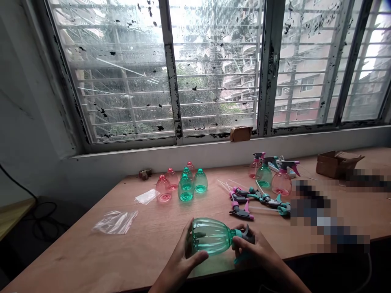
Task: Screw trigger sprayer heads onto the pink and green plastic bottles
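Observation:
A green translucent spray bottle (212,237) lies on its side in the air above the table's front edge, its neck pointing right. My left hand (187,255) is wrapped around its base, with the thumb along the near side. At the neck, my right hand (259,247) grips the dark grey and teal trigger sprayer (247,235), which sits against the bottle's mouth. Whether the sprayer is screwed tight cannot be seen. Just beyond my right hand lie several loose trigger sprayers (241,211) with pink or teal parts and thin white tubes.
Several open red bottles (164,189) and green bottles (185,189) stand at the back left. Capped spray bottles (281,181) stand farther right, near a cardboard box (337,165). A clear plastic bag (116,222) and a white sheet (146,197) lie left. The right side is partly pixelated.

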Motion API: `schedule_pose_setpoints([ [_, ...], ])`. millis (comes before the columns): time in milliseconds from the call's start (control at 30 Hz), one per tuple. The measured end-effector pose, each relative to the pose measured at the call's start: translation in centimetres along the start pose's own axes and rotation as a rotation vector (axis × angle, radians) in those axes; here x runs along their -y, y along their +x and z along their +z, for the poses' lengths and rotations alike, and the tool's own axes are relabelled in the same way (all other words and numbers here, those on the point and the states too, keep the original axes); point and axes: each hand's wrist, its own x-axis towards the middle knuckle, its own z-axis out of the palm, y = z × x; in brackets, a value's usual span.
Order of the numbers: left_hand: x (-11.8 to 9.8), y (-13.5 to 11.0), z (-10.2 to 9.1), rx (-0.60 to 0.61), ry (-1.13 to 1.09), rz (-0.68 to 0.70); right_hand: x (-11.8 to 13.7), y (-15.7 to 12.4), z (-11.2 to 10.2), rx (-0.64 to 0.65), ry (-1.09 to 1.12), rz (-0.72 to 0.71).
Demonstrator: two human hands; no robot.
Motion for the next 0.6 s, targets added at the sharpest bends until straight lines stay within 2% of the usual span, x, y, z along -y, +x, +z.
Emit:
schedule_pose_setpoints([
  [233,0.24,0.16,-0.05,0.032,0.043,0.066,0.13,-0.11,-0.06,0.0,-0.015,-0.003],
  [433,0.25,0.19,-0.23,-0.02,0.044,0.004,-0.07,-0.09,-0.12,0.01,0.006,0.015],
  [600,-0.15,0.23,0.08,0.013,0.029,0.013,-0.58,0.09,-0.4,0.008,-0.015,-0.022],
])
